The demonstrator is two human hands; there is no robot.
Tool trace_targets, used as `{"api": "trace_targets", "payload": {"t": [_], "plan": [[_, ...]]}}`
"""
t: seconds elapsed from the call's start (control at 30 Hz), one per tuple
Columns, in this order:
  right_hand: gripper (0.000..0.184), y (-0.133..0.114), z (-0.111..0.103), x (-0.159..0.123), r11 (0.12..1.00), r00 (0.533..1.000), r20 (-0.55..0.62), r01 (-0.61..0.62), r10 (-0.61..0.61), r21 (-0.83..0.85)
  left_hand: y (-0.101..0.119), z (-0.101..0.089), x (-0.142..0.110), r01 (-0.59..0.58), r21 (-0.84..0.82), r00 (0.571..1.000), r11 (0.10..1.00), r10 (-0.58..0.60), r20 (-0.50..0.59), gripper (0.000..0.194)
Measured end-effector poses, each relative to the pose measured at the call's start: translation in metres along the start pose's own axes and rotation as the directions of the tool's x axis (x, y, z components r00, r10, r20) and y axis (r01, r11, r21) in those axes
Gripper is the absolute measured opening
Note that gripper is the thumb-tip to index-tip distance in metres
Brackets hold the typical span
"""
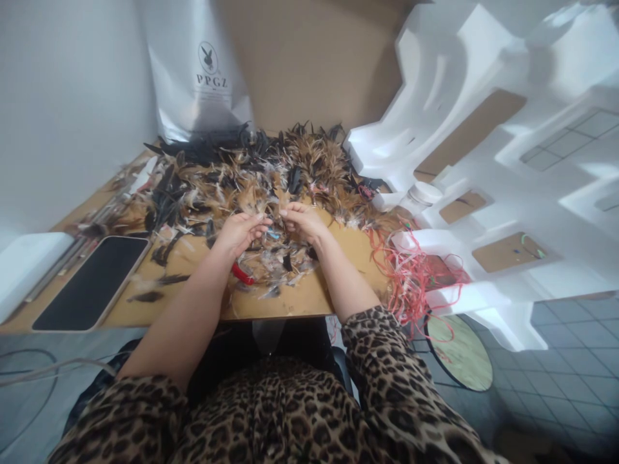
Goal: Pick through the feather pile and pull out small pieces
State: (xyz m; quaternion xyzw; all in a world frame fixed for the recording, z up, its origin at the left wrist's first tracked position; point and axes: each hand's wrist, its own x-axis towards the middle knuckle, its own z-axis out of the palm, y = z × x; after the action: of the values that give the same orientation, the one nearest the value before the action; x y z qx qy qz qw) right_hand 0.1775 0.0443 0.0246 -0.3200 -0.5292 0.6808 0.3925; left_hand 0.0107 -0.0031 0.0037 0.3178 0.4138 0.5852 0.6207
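Note:
Brown and tan feathers [249,196] stand up from the closed fingers of my left hand [242,232]. A little to its right, my right hand [302,220] pinches a tan feather [281,196] between thumb and fingertips. The two hands are close together above the wooden table [358,248]. Behind them spreads a thick heap of brown and black feathers [319,154]. Below my hands lie loose feather scraps and fluff [290,261], with a red curved object [242,274] beside my left wrist. A small blue piece [273,234] shows between the hands.
At the left lie a dark-screened phone [91,283] and a white box [33,267]. A silver printed bag [203,84] stands behind. Tangled red cords [411,277] hang over the right edge near white foam packing [459,129] and a white-lidded jar [422,195]. A round-topped stool [461,351] stands below.

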Motion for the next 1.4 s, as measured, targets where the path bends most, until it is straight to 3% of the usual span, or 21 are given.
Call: {"api": "trace_targets", "payload": {"t": [0.33,0.57,0.93,1.2,1.4], "plan": [[0.028,-0.0064,-0.0021,-0.0032,0.974,0.997,0.067,-0.046,0.032,0.221,0.0020,0.0014,0.0002,0.021,-0.058,1.000,0.998,-0.022,-0.020,0.010],[0.026,-0.0032,-0.0006,-0.0033,0.962,0.994,0.099,-0.076,0.051,0.264,0.0004,0.0010,-0.0019,0.128,-0.075,0.987,0.989,-0.119,0.110,0.009],[0.025,-0.0006,-0.0002,-0.0021,0.969,0.993,0.104,-0.074,0.051,0.234,-0.0012,-0.0024,-0.0012,0.160,-0.049,0.959,0.986,-0.143,0.243,0.011],[0.025,0.0023,-0.0010,-0.0009,0.965,0.995,0.098,-0.029,0.003,0.260,0.0025,-0.0005,-0.0034,0.182,-0.113,0.969,0.977,-0.159,0.191,0.005],[0.024,-0.0002,-0.0067,0.0008,0.955,0.996,0.094,-0.020,-0.008,0.295,0.0055,0.0001,-0.0015,0.064,-0.161,0.996,0.985,-0.053,0.071,0.002]]}}
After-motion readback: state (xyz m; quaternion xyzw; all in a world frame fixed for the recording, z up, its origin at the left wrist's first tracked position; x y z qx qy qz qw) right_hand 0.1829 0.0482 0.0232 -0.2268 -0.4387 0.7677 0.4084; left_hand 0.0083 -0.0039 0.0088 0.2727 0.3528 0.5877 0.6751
